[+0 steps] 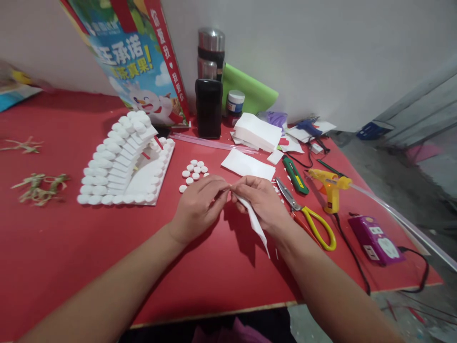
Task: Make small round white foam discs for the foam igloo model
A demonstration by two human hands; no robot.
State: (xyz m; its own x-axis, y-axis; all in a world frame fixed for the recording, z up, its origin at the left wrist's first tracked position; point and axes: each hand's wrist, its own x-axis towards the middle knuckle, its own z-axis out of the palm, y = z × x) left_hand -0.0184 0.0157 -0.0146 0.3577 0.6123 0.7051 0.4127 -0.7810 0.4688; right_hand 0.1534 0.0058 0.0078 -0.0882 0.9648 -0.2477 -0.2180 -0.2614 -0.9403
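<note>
My left hand (202, 205) and my right hand (259, 200) meet above the middle of the red table, fingertips together. A thin white sheet (254, 220), like folded tissue or soft paper, is gripped in my right hand and hangs down below it. The fingers of my left hand are pinched at the sheet's upper end; what lies between them is too small to make out. Just behind my left hand are several small white round discs (186, 174). Farther left stands a white curved stair model (137, 166), edged with similar discs.
Scissors (303, 209), a green box cutter (295, 175), a yellow glue gun (330, 186) and a purple power socket box (376, 240) lie to the right. White sheets (257, 133), a black case (209, 109) and a printed bag (139, 62) stand behind. Straw figures (41, 186) lie left.
</note>
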